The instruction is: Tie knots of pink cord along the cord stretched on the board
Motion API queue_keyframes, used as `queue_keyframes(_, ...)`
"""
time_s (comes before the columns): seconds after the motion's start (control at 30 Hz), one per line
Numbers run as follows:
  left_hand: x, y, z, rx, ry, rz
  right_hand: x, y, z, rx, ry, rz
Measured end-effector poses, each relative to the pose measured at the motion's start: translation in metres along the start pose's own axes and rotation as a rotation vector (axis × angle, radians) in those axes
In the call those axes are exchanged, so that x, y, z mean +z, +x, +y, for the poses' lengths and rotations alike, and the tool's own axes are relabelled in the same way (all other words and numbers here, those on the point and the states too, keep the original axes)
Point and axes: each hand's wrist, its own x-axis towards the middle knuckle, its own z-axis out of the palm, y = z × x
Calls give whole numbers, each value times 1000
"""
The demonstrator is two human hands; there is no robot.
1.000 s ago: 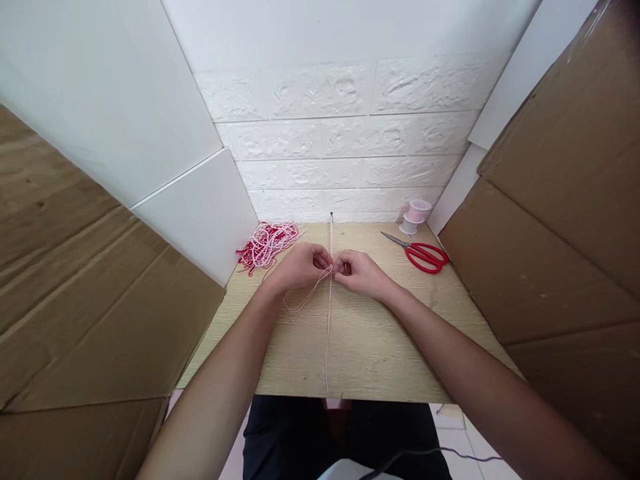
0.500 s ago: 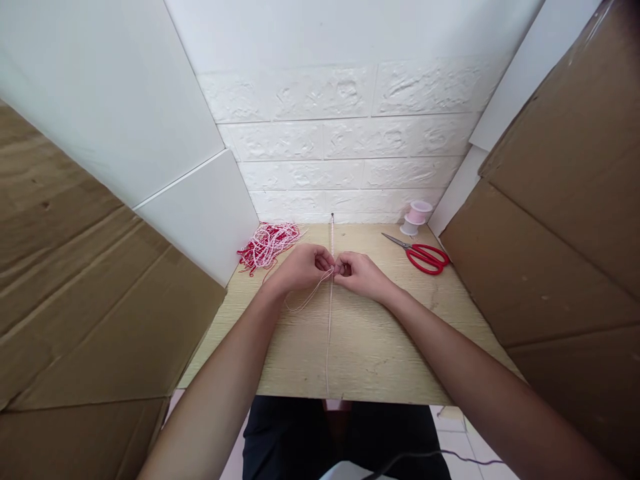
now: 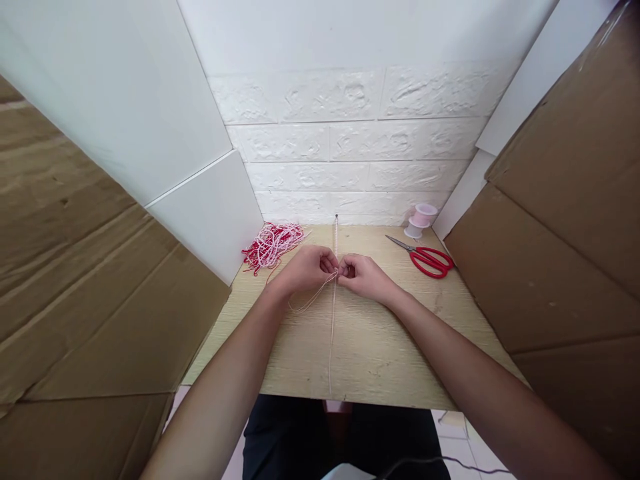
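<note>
A pale cord runs from a small dark fixing at the wall's foot down to the table's near edge, its far stretch looking thicker and braided. At its middle my left hand pinches thin thread, and a loose loop of thread hangs below it on the left. Facing it, the fingers of my right hand are pinched at the same spot on the cord. The fingertips almost meet, and the knot or crossing between them is too small to make out.
On the wooden table, a tangle of red and pink-white cords lies back left. Red-handled scissors lie on the right, near stacked spools of thread. Cardboard panels flank both sides, and a white brick-pattern wall closes the back.
The whole view has shifted slightly, so everything sits a little further right. Both hands keep their pinch at the cord, with hardly any visible movement.
</note>
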Motion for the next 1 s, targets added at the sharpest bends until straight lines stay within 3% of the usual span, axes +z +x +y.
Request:
queue_keyframes(0.33, -2, 0, -3, -7, -6, 6, -7, 0, 3, -14, 33, -63)
queue_keyframes(1.0, -2, 1, -2, -20, 0, -18, -6, -1, -1, -140, -114, -25)
